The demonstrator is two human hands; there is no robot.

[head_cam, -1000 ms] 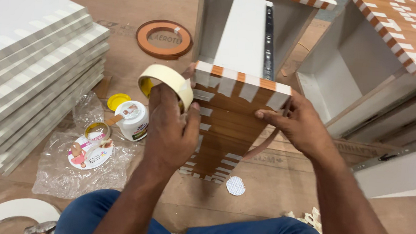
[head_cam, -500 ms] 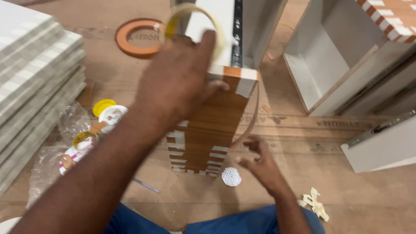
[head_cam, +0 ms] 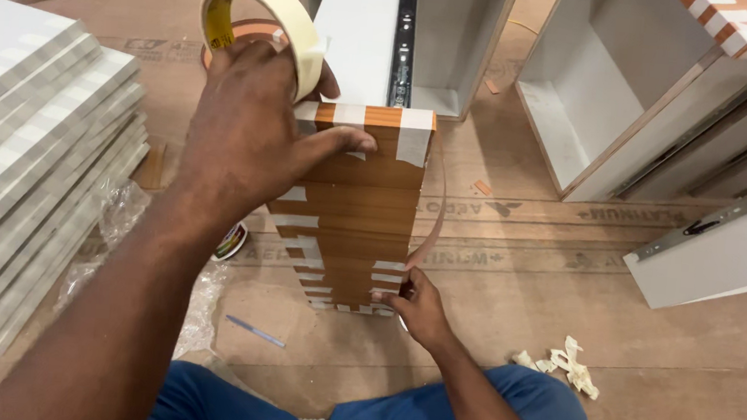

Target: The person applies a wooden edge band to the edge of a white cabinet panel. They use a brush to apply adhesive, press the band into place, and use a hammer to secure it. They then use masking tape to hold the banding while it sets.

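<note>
The wood-faced drawer panel [head_cam: 355, 213] stands on edge on the brown floor sheet [head_cam: 519, 275] between the person's knees, its orange-brown front crossed by short strips of pale tape along the top and both sides. The left hand [head_cam: 251, 134] grips a roll of masking tape [head_cam: 264, 24] at the panel's top left corner, thumb pressed onto the face; the right hand [head_cam: 415, 307] pinches the lower right corner, where a thin edge band [head_cam: 436, 202] bows away. Doing this well likely means pressing the band flush before each strip goes across. A stack of white boards [head_cam: 31, 156] lies to the left, open white cabinet boxes [head_cam: 595, 103] behind, tape scraps [head_cam: 566, 363] to the right.
</note>
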